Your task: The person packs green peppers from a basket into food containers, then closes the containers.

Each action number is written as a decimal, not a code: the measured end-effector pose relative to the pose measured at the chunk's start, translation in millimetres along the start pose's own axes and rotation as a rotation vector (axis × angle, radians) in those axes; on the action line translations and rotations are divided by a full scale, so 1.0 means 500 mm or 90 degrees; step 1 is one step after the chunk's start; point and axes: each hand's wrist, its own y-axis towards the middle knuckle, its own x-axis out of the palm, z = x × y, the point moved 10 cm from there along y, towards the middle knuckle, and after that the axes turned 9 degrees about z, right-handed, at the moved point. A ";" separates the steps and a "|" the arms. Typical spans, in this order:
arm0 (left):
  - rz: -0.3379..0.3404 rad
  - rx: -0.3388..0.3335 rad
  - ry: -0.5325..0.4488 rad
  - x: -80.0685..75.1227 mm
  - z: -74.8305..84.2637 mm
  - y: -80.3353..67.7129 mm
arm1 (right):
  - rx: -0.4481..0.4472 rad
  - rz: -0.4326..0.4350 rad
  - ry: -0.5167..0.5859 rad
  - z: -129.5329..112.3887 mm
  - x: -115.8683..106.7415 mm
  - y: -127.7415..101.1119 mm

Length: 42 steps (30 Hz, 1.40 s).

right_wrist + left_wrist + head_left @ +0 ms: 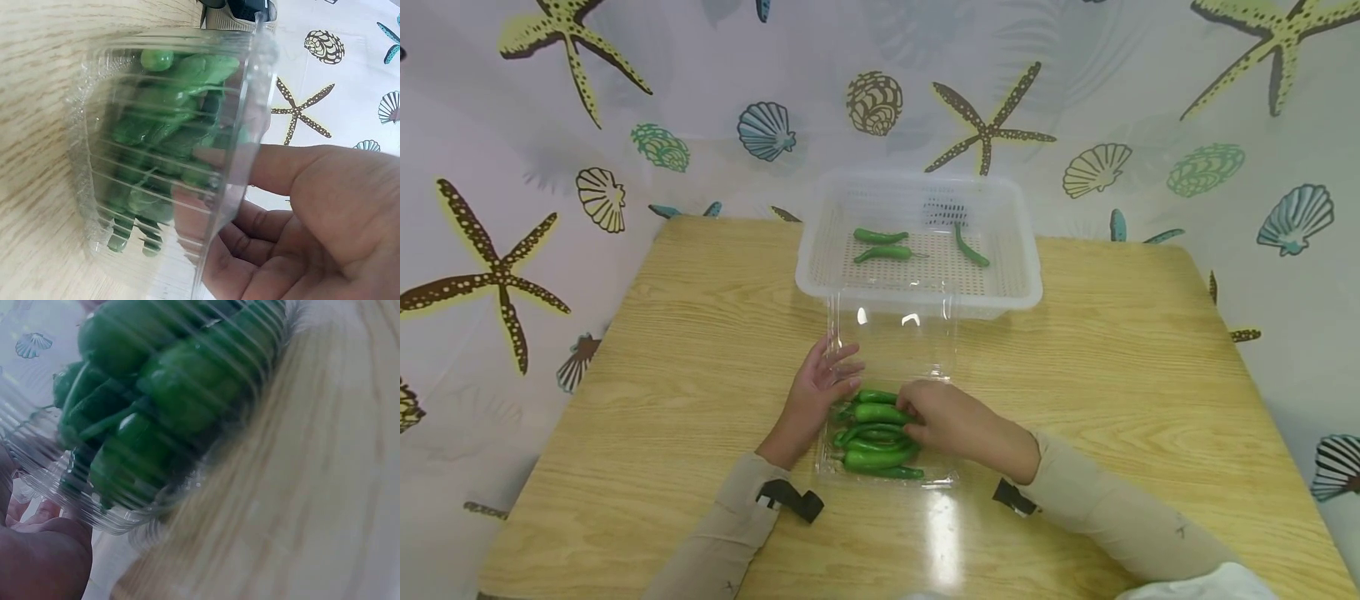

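Observation:
A clear plastic clamshell box lies with its lid raised at the far side. Several green chili peppers lie inside, mostly crosswise, and both wrist views show them through the ribbed wall. My right hand reaches over the box's right side, thumb and fingers curled about the right end of a chili pepper; the fingertips show through the plastic in the right wrist view. At the box's left wall my left hand rests with spread fingers, its thumb near the peppers' stem ends.
Behind the box stands a white perforated plastic basket holding a few more green chili peppers. The raised lid overlaps the basket's front rim in the head view. A wooden table carries everything, with a shell-and-starfish patterned sheet behind it.

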 end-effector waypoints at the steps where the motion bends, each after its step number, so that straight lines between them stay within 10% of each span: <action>1: 0.000 0.001 0.001 0.000 0.000 0.000 | 0.002 -0.002 -0.001 0.001 0.000 0.000; 42: -0.001 0.004 0.005 -0.001 0.002 0.001 | -0.022 0.057 -0.016 -0.009 -0.036 0.006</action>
